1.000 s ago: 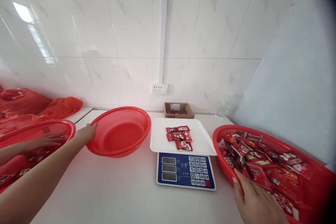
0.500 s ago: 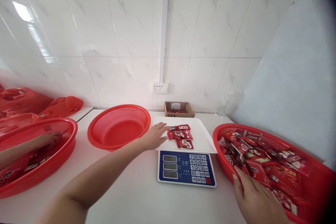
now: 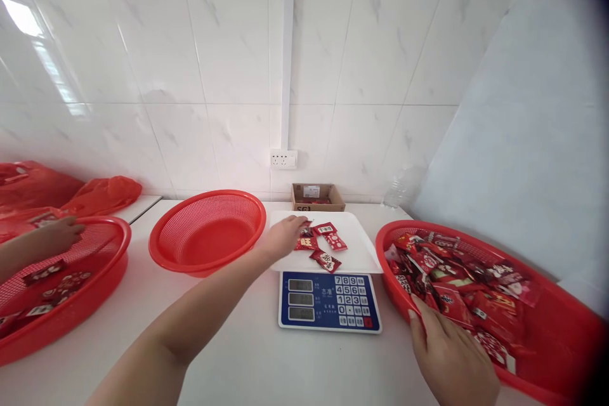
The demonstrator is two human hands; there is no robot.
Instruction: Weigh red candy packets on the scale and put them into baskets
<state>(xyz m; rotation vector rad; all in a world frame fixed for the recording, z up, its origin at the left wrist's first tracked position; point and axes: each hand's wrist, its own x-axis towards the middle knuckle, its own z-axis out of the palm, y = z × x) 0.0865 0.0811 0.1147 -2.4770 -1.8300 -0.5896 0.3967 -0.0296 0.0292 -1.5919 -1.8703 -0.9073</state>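
My left hand (image 3: 284,235) reaches across onto the white tray (image 3: 354,247) of the blue-faced scale (image 3: 329,301). Its fingers curl over the leftmost of several red candy packets (image 3: 326,244) lying on the tray. My right hand (image 3: 450,361) lies flat on the front rim of the large red basket (image 3: 547,387) at the right, fingertips touching the heap of red packets (image 3: 457,279) inside. I see nothing held in it.
An empty red mesh basket (image 3: 207,238) stands left of the scale. Farther left, another person's hand (image 3: 54,235) hovers over a third red basket (image 3: 71,314) holding a few packets. Red plastic bags (image 3: 102,193), a small cardboard box (image 3: 318,196) and a wall socket (image 3: 283,158) line the tiled wall.
My left hand left the empty basket's rim and moved right onto the scale tray, where the packets have been spread apart. The other person's hand lifted from its basket.
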